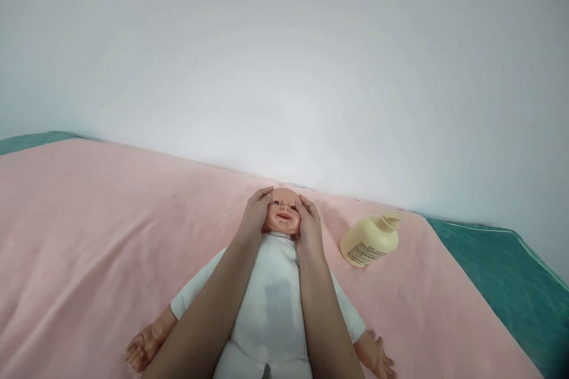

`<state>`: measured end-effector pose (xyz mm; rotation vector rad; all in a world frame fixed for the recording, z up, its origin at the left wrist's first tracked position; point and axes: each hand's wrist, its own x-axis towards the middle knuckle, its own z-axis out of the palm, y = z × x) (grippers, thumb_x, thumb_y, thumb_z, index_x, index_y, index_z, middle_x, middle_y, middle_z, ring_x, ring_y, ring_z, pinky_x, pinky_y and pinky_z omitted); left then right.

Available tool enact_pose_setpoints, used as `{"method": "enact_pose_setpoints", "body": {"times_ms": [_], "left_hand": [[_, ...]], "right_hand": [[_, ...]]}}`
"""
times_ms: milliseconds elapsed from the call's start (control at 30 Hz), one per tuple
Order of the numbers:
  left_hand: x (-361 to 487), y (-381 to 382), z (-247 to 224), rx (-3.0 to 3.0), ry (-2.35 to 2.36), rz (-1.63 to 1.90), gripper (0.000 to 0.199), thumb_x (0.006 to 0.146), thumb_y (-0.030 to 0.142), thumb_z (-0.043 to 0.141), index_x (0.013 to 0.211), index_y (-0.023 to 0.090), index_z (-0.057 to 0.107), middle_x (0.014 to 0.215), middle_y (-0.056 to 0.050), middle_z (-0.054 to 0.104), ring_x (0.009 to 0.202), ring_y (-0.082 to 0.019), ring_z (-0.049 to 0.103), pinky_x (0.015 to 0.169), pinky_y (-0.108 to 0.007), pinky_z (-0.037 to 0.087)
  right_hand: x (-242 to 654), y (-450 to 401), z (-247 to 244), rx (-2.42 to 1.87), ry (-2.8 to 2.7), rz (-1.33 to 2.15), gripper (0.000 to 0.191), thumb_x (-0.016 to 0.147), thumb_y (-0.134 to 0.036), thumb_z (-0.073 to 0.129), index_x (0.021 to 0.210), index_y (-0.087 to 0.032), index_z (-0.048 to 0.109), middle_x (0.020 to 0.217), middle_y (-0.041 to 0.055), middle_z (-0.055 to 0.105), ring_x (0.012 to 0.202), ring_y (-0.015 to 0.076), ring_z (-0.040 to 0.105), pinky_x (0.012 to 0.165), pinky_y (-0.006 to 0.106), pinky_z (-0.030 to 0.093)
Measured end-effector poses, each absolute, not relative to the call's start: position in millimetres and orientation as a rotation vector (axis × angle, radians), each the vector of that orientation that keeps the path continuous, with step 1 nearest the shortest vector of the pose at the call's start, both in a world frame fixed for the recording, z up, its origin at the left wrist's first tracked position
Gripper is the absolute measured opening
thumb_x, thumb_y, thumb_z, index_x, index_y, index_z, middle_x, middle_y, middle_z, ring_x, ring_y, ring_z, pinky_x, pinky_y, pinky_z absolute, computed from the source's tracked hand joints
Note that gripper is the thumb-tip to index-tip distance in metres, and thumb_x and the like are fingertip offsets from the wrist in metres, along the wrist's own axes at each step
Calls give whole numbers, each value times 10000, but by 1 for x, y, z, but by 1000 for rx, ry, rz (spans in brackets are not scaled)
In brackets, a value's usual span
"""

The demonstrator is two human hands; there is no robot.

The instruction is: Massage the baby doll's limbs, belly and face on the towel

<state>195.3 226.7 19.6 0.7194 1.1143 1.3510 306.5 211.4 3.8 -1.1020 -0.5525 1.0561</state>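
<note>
A baby doll in a white long-sleeved suit lies on its back, head toward the wall and arms spread out to both sides. My left hand is cupped round the left side of the doll's head, with its fingertips up near the top. On the opposite side my right hand wraps the head in the same way, its thumb by the temple. Both forearms reach over the doll's body and cover parts of its sleeves. Between my hands the front of the head shows.
A yellow pump bottle with printed text stands to the right of the doll's head. The pink sheet under everything has soft wrinkles. Green fabric shows at its right side and far left corner. A pale wall rises behind.
</note>
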Motion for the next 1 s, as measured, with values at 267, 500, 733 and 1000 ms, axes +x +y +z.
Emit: {"method": "enact_pose_setpoints", "body": {"times_ms": [267, 500, 733, 1000], "left_hand": [[195, 228, 17, 699, 1138, 1356, 287, 771, 196, 563, 1029, 177, 686, 1140, -99, 673, 1060, -247, 623, 922, -381, 491], [196, 222, 21, 861, 1089, 1364, 389, 744, 384, 697, 1047, 142, 655, 1113, -141, 675, 1035, -276, 637, 904, -392, 497], [195, 223, 19, 838, 1123, 1351, 497, 653, 283, 790, 1104, 143, 636, 1106, -143, 668, 1007, -273, 651, 893, -396, 510], [196, 226, 18, 776, 1130, 1362, 346, 726, 260, 712, 1053, 160, 663, 1085, -118, 683, 1039, -250, 643, 923, -377, 500]], "right_hand": [[308, 211, 6, -1039, -452, 1116, 347, 615, -262, 627, 951, -198, 688, 1056, 41, 699, 962, 206, 644, 829, 330, 529], [306, 209, 7, -1034, -525, 1106, 416, 604, -368, 782, 970, -205, 669, 1047, 48, 699, 973, 223, 652, 811, 327, 545], [307, 212, 0, -1117, -583, 1039, 476, 594, -361, 798, 1020, -209, 648, 1100, 57, 667, 1025, 213, 627, 835, 313, 530], [307, 212, 3, -1084, -548, 1049, 375, 612, -335, 738, 961, -213, 675, 1081, 40, 684, 988, 205, 637, 824, 316, 531]]}}
